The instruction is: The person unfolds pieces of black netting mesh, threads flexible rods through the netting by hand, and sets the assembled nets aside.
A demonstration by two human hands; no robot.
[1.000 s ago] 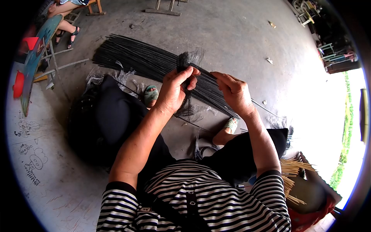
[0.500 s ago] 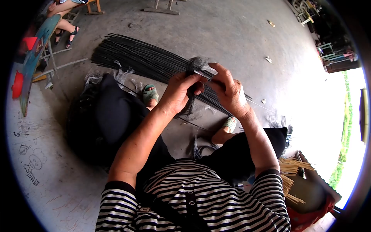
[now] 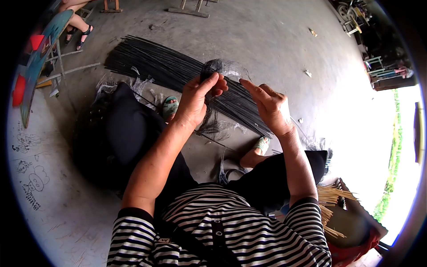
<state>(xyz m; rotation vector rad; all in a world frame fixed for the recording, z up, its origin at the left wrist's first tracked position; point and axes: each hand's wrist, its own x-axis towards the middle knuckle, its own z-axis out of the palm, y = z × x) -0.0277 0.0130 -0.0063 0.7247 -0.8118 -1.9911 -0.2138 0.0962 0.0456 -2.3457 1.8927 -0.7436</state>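
My left hand [image 3: 195, 100] is closed, its thumb pressed over a tangle of fine black hair-like fibres [image 3: 212, 67]. Part of the tangle rises above the fingers, and looser fibres [image 3: 215, 124] hang below. Apart from it, to the right, is my right hand [image 3: 270, 107], its index finger stretched towards the left hand and the other fingers bent in. Thin strands arch from the tangle to near its fingertips; anything pinched there is too small to make out. Beneath both hands, a long bundle of thin black rods [image 3: 155, 60] lies on the floor.
My sandalled feet [image 3: 170, 107] rest beside the rods, among scraps of clear plastic [image 3: 144, 84]. Thin pale sticks [image 3: 331, 196] lie at the lower right. A tilted board [image 3: 44, 58] on crossed legs stands at left, near another person's legs [image 3: 82, 26].
My right hand has drawn away from my left hand, opening a gap between them. The left hand has shifted slightly left and up, still holding the black fibres.
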